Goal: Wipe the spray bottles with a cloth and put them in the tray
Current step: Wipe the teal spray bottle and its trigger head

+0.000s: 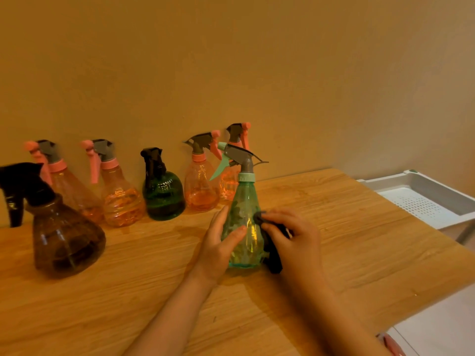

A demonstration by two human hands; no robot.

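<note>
My left hand (218, 242) steadies the teal bottle (244, 227) upright on the surface (334, 253); my right fingers (276, 227) clench a cloth (273, 255) against it (six bottles (164, 194) behind, tray (424, 199) right).

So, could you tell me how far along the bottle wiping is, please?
Nothing looks finished: the white tray shows no bottles. In hand: the left hand steadies the teal bottle while the right hand wipes it with a dark cloth. Six bottles remain on the table.
</note>
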